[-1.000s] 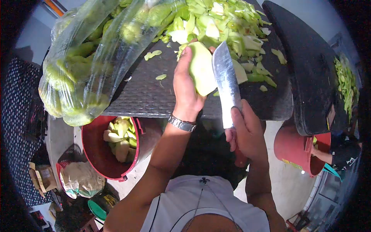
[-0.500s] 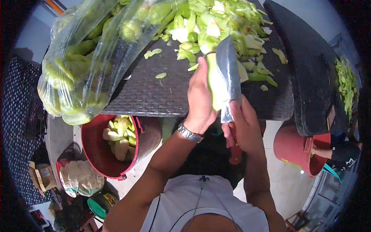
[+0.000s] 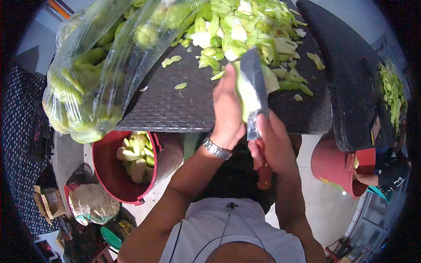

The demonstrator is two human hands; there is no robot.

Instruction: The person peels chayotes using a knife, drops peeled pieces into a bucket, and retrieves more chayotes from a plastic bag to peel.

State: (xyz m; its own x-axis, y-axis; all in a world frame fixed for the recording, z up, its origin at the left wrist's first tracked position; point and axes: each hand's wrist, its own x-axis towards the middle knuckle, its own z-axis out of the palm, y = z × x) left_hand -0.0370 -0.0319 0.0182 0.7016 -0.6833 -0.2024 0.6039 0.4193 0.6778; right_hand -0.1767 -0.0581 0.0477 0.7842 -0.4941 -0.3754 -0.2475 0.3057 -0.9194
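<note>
My left hand (image 3: 227, 103), with a metal watch at the wrist, is wrapped round a long pale-green fruit (image 3: 248, 97) whose skin is largely pared off. In my right hand (image 3: 274, 142) is a broad-bladed kitchen knife (image 3: 255, 74), gripped by its reddish-brown handle. The blade points away from me and lies against the right side of the fruit, covering part of it. Just beyond, a heap of green peelings (image 3: 245, 30) lies on the dark woven tabletop (image 3: 175, 111). The exact kind of fruit I cannot tell.
A clear plastic bag (image 3: 87, 87) of green fruit hangs over the table's left edge. Below it, a red bucket (image 3: 98, 175) holds peeled pieces (image 3: 138, 153). At right stand a black chair back (image 3: 346, 74) and another red bucket (image 3: 326, 164), with another person's arm (image 3: 367, 179) reaching in.
The knife has shifted slightly down and left along the fruit, with my right hand. My left hand keeps its hold. The other person's arm at the right bucket has moved slightly.
</note>
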